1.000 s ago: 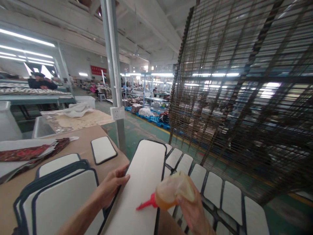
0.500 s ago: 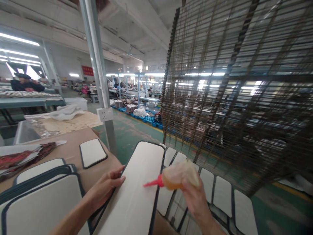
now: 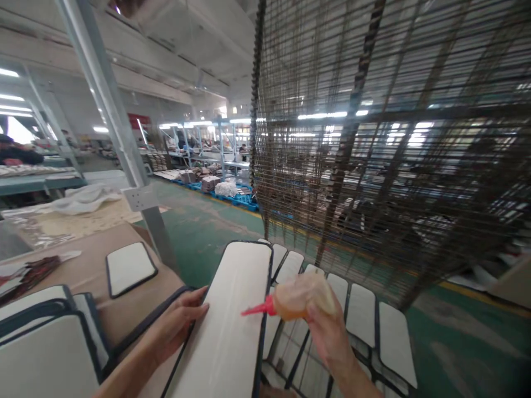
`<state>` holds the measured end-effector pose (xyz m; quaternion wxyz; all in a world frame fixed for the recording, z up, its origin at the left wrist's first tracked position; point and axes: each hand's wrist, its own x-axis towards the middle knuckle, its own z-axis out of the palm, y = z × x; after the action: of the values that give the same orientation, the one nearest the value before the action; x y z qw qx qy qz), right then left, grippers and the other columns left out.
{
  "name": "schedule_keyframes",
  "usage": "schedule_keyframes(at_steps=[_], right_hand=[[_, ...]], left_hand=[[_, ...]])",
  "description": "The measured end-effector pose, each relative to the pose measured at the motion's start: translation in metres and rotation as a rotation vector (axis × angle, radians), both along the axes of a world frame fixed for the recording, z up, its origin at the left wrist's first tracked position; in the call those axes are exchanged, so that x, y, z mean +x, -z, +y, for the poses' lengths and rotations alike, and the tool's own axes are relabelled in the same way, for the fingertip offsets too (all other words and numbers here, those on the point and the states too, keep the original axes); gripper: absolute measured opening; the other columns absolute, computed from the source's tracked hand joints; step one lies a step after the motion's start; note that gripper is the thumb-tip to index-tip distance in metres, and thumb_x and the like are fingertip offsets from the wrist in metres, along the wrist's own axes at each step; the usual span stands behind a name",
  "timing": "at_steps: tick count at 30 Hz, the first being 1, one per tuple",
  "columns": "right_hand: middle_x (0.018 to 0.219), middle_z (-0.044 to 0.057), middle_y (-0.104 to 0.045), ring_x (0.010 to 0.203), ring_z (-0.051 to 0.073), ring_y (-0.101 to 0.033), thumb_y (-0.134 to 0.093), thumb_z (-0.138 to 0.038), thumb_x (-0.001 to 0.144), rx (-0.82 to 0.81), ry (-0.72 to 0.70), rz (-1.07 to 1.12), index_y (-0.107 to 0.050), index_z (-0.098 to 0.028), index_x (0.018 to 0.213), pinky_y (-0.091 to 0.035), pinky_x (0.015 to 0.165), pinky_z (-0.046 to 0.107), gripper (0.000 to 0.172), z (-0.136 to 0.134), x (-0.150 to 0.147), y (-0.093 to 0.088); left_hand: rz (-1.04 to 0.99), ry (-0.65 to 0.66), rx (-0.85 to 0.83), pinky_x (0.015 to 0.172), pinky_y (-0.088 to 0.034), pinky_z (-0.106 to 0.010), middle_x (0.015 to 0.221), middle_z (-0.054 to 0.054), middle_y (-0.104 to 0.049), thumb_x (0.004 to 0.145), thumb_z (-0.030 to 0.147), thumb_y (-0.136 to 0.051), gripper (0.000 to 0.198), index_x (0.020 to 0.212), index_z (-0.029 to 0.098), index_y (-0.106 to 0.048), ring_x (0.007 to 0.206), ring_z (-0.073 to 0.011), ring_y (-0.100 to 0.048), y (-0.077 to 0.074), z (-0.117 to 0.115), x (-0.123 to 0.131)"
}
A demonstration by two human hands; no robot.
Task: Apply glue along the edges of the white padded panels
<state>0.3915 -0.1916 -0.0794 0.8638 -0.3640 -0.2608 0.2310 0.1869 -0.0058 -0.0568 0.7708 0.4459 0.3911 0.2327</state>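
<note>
My left hand grips the left edge of a long white panel with dark trim, fingers curled over its rim. My right hand is wrapped round an orange squeeze bottle whose red nozzle points left, just above the panel's right edge. The panel juts out past the brown table over a row of similar white panels.
A tall wire drying rack stands close on the right. A grey steel post with a socket rises at the table's far edge. More trimmed white panels lie on the table. A person sits at a far bench at left.
My view has swung to the right, so the table and post slide left. The bottle in my right hand has risen slightly, nozzle over the panel's right edge. The left hand keeps its hold.
</note>
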Motion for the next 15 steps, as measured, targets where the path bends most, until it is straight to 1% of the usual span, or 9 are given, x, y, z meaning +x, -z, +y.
schedule_keyframes(at_steps=[2, 4, 6, 7, 8, 9, 10, 14, 15], right_hand=[[0.095, 0.002, -0.072, 0.086, 0.023, -0.066, -0.087, -0.029, 0.059, 0.007, 0.1, -0.005, -0.068, -0.027, 0.103, -0.054, 0.08, 0.033, 0.049, 0.001, 0.016, -0.006], [0.095, 0.002, -0.072, 0.086, 0.023, -0.065, -0.088, -0.031, 0.057, -0.022, 0.112, -0.009, -0.067, -0.027, 0.104, -0.053, 0.08, 0.034, 0.051, -0.006, 0.019, 0.004], [0.098, 0.003, -0.072, 0.088, 0.025, -0.065, -0.089, -0.035, 0.055, -0.066, -0.009, -0.002, -0.065, -0.028, 0.108, -0.052, 0.08, 0.037, 0.058, -0.018, 0.01, 0.023], [0.1, 0.004, -0.071, 0.089, 0.027, -0.066, -0.09, -0.037, 0.051, -0.085, -0.137, -0.004, -0.064, -0.027, 0.11, -0.052, 0.079, 0.039, 0.065, -0.024, 0.004, 0.033], [0.098, 0.005, -0.071, 0.088, 0.028, -0.066, -0.091, -0.039, 0.048, -0.103, -0.218, -0.007, -0.065, -0.026, 0.109, -0.052, 0.078, 0.039, 0.067, -0.028, -0.001, 0.04], [0.098, 0.006, -0.071, 0.087, 0.029, -0.066, -0.091, -0.039, 0.047, -0.117, -0.246, -0.013, -0.065, -0.025, 0.108, -0.052, 0.077, 0.039, 0.067, -0.031, -0.005, 0.043], [0.096, 0.005, -0.071, 0.086, 0.028, -0.066, -0.091, -0.039, 0.048, -0.123, -0.222, -0.018, -0.065, -0.025, 0.106, -0.052, 0.076, 0.039, 0.065, -0.032, -0.005, 0.043], [0.087, 0.001, -0.069, 0.081, 0.023, -0.064, -0.09, -0.035, 0.05, -0.095, 0.074, -0.021, -0.066, -0.025, 0.098, -0.051, 0.075, 0.034, 0.054, -0.027, 0.017, 0.032], [0.085, 0.0, -0.069, 0.079, 0.022, -0.063, -0.09, -0.035, 0.049, -0.099, 0.078, -0.02, -0.066, -0.024, 0.096, -0.051, 0.074, 0.033, 0.054, -0.027, 0.023, 0.032]], left_hand=[[0.03, -0.012, -0.03, 0.066, -0.055, -0.027, 0.09, -0.01, -0.077, 0.062, 0.006, -0.072, 0.079, 0.136, 0.007, -0.047, 0.081, -0.0251, -0.072, -0.002, -0.008, 0.013], [0.07, -0.027, -0.052, 0.065, -0.056, -0.027, 0.089, -0.01, -0.077, 0.062, 0.003, -0.07, 0.081, 0.138, 0.007, -0.044, 0.081, -0.0248, -0.072, 0.0, -0.013, 0.025], [0.115, -0.023, -0.051, 0.064, -0.056, -0.028, 0.088, -0.01, -0.077, 0.06, 0.002, -0.071, 0.083, 0.138, 0.007, -0.043, 0.08, -0.0259, -0.072, 0.009, -0.014, 0.032], [0.145, -0.017, -0.043, 0.063, -0.056, -0.028, 0.088, -0.01, -0.077, 0.06, 0.002, -0.071, 0.084, 0.139, 0.007, -0.042, 0.08, -0.0267, -0.072, 0.017, -0.013, 0.035], [0.18, -0.019, -0.034, 0.062, -0.056, -0.029, 0.088, -0.01, -0.077, 0.06, 0.002, -0.071, 0.084, 0.139, 0.007, -0.042, 0.081, -0.0272, -0.072, 0.025, -0.012, 0.037], [0.216, -0.028, -0.029, 0.062, -0.056, -0.029, 0.089, -0.01, -0.077, 0.061, 0.003, -0.071, 0.083, 0.139, 0.008, -0.043, 0.082, -0.0273, -0.072, 0.034, -0.012, 0.039], [0.243, -0.035, -0.03, 0.063, -0.056, -0.028, 0.09, -0.009, -0.077, 0.061, 0.004, -0.07, 0.081, 0.138, 0.009, -0.044, 0.085, -0.0271, -0.071, 0.042, -0.013, 0.042], [0.253, 0.012, -0.088, 0.067, -0.056, -0.025, 0.094, -0.01, -0.076, 0.064, 0.005, -0.068, 0.075, 0.135, 0.007, -0.047, 0.091, -0.0254, -0.07, 0.067, -0.026, 0.063], [0.245, 0.034, -0.095, 0.067, -0.055, -0.025, 0.092, -0.01, -0.077, 0.065, 0.004, -0.067, 0.075, 0.137, 0.006, -0.045, 0.089, -0.0249, -0.07, 0.07, -0.031, 0.071]])
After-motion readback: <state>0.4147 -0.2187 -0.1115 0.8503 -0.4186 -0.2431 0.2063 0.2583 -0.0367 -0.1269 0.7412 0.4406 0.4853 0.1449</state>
